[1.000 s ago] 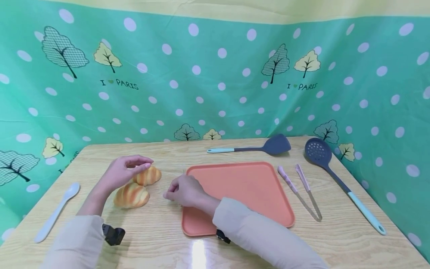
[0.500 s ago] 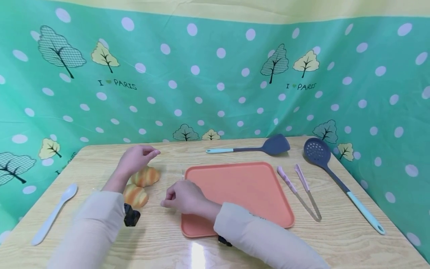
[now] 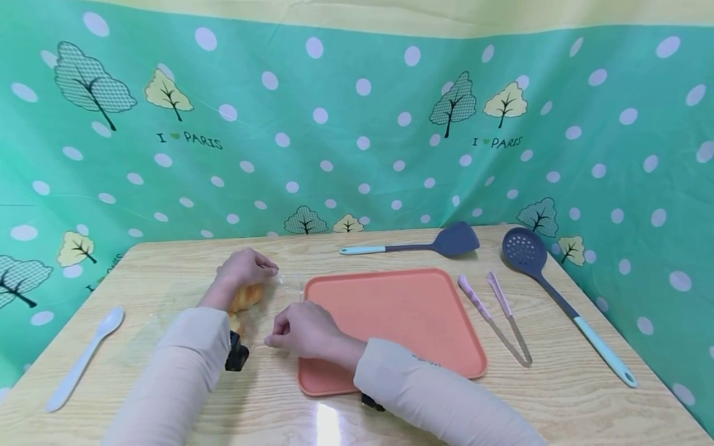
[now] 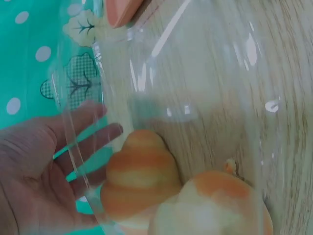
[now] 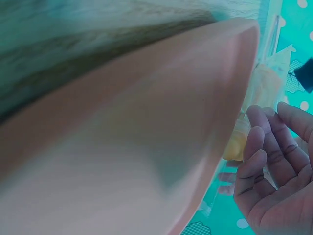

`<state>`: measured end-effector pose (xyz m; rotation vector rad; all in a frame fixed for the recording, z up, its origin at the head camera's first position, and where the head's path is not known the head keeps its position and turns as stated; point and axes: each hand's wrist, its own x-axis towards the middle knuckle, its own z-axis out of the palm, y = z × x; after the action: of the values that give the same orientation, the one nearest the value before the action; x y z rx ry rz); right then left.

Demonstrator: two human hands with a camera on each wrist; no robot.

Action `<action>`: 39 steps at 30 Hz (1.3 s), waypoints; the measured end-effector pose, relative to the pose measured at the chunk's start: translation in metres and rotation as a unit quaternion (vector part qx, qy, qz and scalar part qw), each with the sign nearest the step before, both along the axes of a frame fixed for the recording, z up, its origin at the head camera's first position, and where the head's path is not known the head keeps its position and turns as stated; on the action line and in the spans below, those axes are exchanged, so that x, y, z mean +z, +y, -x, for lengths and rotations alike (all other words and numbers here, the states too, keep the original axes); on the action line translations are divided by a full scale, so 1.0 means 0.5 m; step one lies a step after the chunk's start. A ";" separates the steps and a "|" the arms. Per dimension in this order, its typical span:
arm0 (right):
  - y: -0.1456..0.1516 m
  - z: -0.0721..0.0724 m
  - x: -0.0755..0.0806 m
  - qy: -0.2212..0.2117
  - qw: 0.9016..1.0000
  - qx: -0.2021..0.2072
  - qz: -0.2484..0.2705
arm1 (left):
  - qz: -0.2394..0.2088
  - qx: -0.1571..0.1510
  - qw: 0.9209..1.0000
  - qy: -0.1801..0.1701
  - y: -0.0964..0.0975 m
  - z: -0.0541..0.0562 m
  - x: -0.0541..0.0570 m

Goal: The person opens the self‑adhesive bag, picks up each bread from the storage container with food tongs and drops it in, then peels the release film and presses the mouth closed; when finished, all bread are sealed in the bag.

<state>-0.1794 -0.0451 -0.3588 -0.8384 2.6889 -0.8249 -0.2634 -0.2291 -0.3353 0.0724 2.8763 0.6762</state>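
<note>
A clear plastic bag point(image 4: 205, 83) stretches across the left wrist view, and its edge glints point(image 3: 287, 282) by the tray in the head view. My left hand point(image 3: 243, 271) pinches its far edge, thumb against fingers. With thumb and fingertips together, my right hand point(image 3: 308, 329) pinches the near side over the tray's left rim. Two croissants point(image 3: 246, 298) point(image 4: 212, 203) lie on the table below my left wrist, partly hidden by that arm. They show through the plastic; whether they are inside or under it, I cannot tell.
A coral tray point(image 3: 390, 316) lies under my right forearm. Right of it are tongs point(image 3: 510, 328) and a skimmer point(image 3: 549, 291); behind it, a turner point(image 3: 413, 246). A white spoon point(image 3: 86, 359) lies at the left. A dotted green curtain point(image 3: 334, 124) closes off the back.
My left hand has moved right over the croissants, first away and then down towards the table, with the plastic drawn across. My right hand has shifted only slightly towards me.
</note>
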 end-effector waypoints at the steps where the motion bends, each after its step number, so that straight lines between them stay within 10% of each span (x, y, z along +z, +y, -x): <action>1: 0.000 0.000 0.000 -0.001 1.000 -0.001 -0.002 | -0.002 -0.004 1.000 -0.006 0.000 0.000 -0.001; 39: -0.009 -0.007 0.012 0.043 0.999 -0.016 0.016 | 0.010 -0.076 0.997 -0.009 -0.026 0.003 0.019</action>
<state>-0.1759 -0.0497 -0.3527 -0.8603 2.7778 -0.8612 -0.2651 -0.2423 -0.3260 0.2791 2.8239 0.6167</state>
